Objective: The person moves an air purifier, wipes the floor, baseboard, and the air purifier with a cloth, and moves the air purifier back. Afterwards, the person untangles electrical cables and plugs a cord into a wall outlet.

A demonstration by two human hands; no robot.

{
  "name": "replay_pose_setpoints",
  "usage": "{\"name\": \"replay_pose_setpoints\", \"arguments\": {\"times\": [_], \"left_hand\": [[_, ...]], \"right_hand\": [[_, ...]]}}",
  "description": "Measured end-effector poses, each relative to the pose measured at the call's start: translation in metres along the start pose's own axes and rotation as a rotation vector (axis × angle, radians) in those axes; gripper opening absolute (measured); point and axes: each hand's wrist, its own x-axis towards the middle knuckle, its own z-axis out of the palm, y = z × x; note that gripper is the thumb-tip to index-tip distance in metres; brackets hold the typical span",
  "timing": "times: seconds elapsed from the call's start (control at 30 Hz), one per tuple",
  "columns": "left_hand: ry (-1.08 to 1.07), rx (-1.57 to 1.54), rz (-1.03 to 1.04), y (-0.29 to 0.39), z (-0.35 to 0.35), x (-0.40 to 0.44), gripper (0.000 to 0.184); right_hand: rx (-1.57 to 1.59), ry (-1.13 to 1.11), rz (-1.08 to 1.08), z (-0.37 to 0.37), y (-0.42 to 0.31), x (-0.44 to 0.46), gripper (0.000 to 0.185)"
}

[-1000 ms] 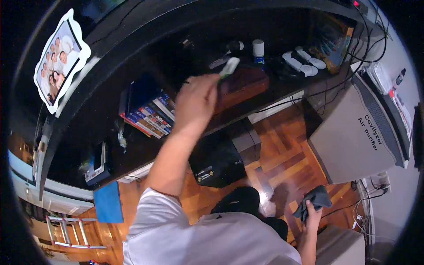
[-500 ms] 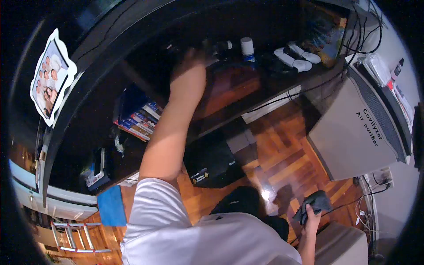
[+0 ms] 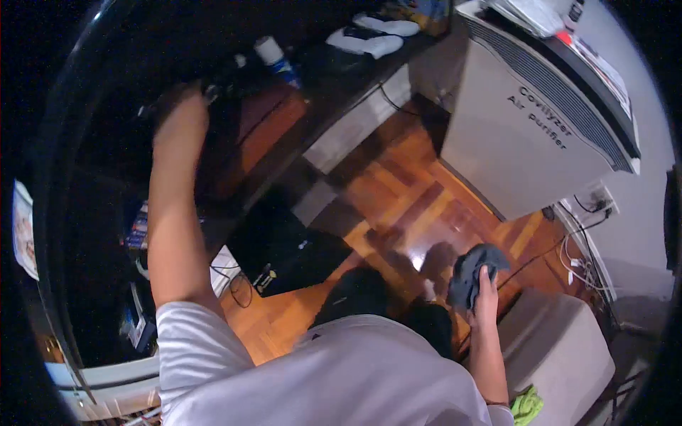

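My left hand (image 3: 183, 113) reaches into the dark shelf of a black cabinet, and its fingers are lost in shadow and blur. Small shiny items lie around it, too dark to make out. A white-capped bottle with a blue lower part (image 3: 273, 58) stands on the shelf to the right of that hand. Low on the right, my right hand (image 3: 486, 295) is closed around a crumpled dark grey cloth (image 3: 469, 273), held over the wooden floor with the thumb on top.
White controllers (image 3: 366, 44) lie farther along the shelf. A grey air purifier (image 3: 511, 135) stands at the right, with papers on top. Below the shelf is a black box (image 3: 280, 248). Beside my right arm are a beige stool (image 3: 561, 341) and a green cloth (image 3: 527, 407). Cables run along the wall.
The view has turned, so the shelf and purifier sit farther left and higher. My left hand remains inside the shelf; my right hand still holds the grey cloth. The green cloth has come into view.
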Motion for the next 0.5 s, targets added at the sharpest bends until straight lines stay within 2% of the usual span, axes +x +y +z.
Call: {"name": "replay_pose_setpoints", "arguments": {"times": [0.07, 0.1, 0.13, 0.17, 0.2, 0.27, 0.3, 0.33, 0.4, 0.43, 0.47, 0.5], "left_hand": [[0.304, -0.141, 0.286, 0.048, -0.030, -0.030, 0.022], [0.109, -0.555, 0.272, 0.089, -0.054, -0.055, 0.020], [-0.012, -0.681, 0.419, 0.115, -0.046, -0.073, 0.027], [-0.207, -0.906, 0.581, 0.146, -0.042, -0.091, 0.030], [-0.428, -1.048, 0.655, 0.180, -0.031, -0.109, 0.042], [-0.558, -1.382, 0.599, 0.242, 0.008, -0.152, 0.063], [-0.749, -1.672, 0.431, 0.264, 0.011, -0.158, 0.064], [-0.755, -1.673, 0.452, 0.279, 0.024, -0.158, 0.064], [-1.269, -1.764, -0.056, 0.302, 0.050, -0.155, 0.048], [-1.272, -1.772, -0.057, 0.307, 0.060, -0.150, 0.048], [-1.246, -1.636, -0.053, 0.307, 0.070, -0.140, 0.043], [-1.215, -1.493, -0.051, 0.306, 0.083, -0.128, 0.042]], "right_hand": [[0.030, -0.007, 0.035, -0.001, -0.009, 0.012, 0.038], [0.059, -0.031, 0.069, -0.001, -0.015, 0.017, 0.042], [0.069, -0.020, 0.069, 0.003, -0.025, 0.019, 0.042], [0.015, -0.135, 0.017, 0.010, -0.034, 0.018, 0.045], [-0.039, -0.252, -0.041, 0.016, -0.041, 0.017, 0.047], [-0.047, -0.301, 0.088, 0.024, -0.050, 0.021, 0.050], [-0.539, -0.472, -0.454, 0.045, -0.078, 0.018, 0.045], [-0.534, -0.454, -0.462, 0.042, -0.085, 0.030, 0.045], [-0.570, -0.466, -0.370, 0.026, -0.088, 0.062, 0.039], [-0.319, -0.337, -0.024, 0.009, -0.073, 0.085, 0.035], [-0.327, -0.339, -0.022, 0.000, -0.072, 0.095, 0.035], [-0.439, -0.272, -0.133, -0.005, -0.068, 0.106, 0.032]]}}
